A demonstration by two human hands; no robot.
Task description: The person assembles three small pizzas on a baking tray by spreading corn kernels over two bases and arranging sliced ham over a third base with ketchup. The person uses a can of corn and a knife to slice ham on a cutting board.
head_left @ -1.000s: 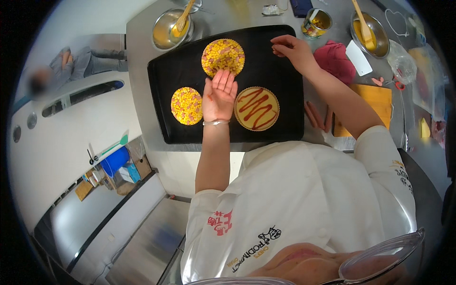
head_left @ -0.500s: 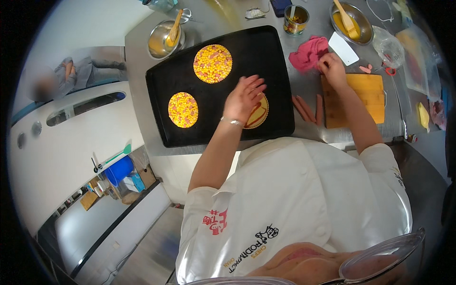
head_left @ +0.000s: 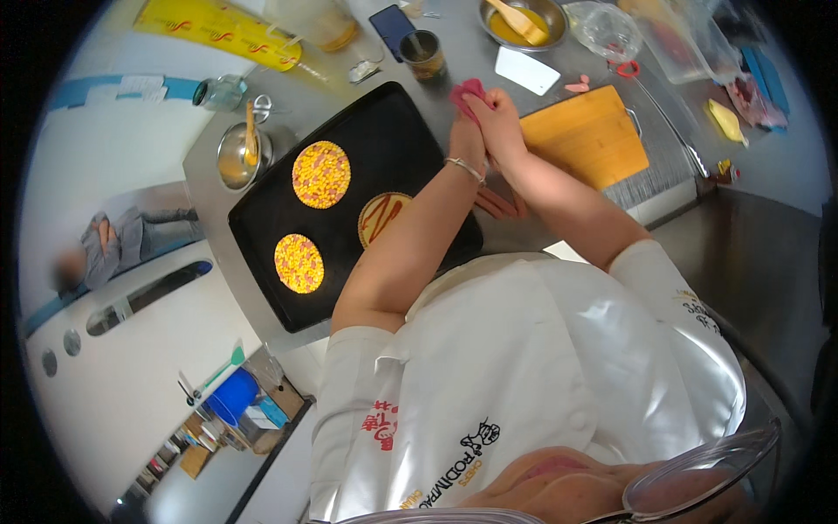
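Note:
My right hand (head_left: 501, 129) is closed on a crumpled pink cloth (head_left: 470, 93) above the worktop, between the black tray and the cutting board. My left hand (head_left: 466, 138) is pressed against the right one. Its fingers are hidden by the cloth and the right hand. To the left lies the black baking tray (head_left: 262, 253). On it are two round crusts topped with corn and pink bits, an upper one (head_left: 321, 175) and a lower one (head_left: 299, 264). A third round crust (head_left: 382, 214) shows red sauce stripes, partly covered by my left forearm. Pink sausage sticks (head_left: 499, 204) lie between my forearms.
A wooden cutting board (head_left: 585, 140) lies right of my hands. Beyond are a white scraper (head_left: 527, 72), a can (head_left: 422, 57), a phone (head_left: 391, 31) and a steel bowl (head_left: 559, 17) with a brush. Another steel bowl (head_left: 229, 170) stands left. A person (head_left: 118, 244) is further left.
My left hand has moved right, from above the striped crust to the cloth. The right hand has lifted the cloth and brought it to the left hand. The view has turned and shifted.

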